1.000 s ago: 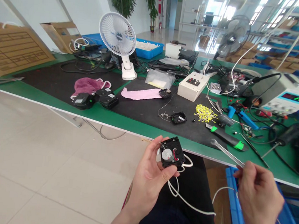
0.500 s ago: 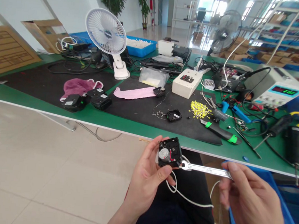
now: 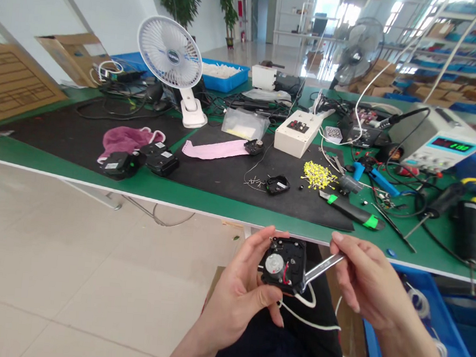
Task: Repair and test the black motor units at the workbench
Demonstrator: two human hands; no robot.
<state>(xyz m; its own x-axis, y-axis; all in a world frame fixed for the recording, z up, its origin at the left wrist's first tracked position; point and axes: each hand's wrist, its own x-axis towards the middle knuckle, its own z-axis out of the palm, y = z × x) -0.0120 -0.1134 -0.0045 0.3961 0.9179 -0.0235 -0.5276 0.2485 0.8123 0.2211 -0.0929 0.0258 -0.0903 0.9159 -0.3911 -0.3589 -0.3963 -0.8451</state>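
My left hand (image 3: pixel 239 289) is closed around a black square motor housing (image 3: pixel 295 264), its inner side facing up. A round silver motor (image 3: pixel 274 264) and a short red wire show inside it. Between the thumb and fingers of my right hand (image 3: pixel 368 279) is the end of a silver wrench (image 3: pixel 322 270). The wrench slants down to the left, its other end at the housing's lower right corner. A white cord (image 3: pixel 309 320) hangs beneath the housing over my lap. On the bench mat lies a similar black cover (image 3: pixel 277 184), with small screws (image 3: pixel 255 181) beside it.
Yellow-headed parts (image 3: pixel 319 175) lie in a pile near a black-handled knife (image 3: pixel 354 212). Electric screwdrivers (image 3: pixel 470 235) rest at the right edge below a power supply (image 3: pixel 437 137). A pink strap (image 3: pixel 215 149), a purple cloth (image 3: pixel 126 142) and a white fan (image 3: pixel 171 56) occupy the left side.
The housing has shifted right and slightly down in my left hand. My right hand has moved left and up, swinging the wrench from nearly level to a steep slant.
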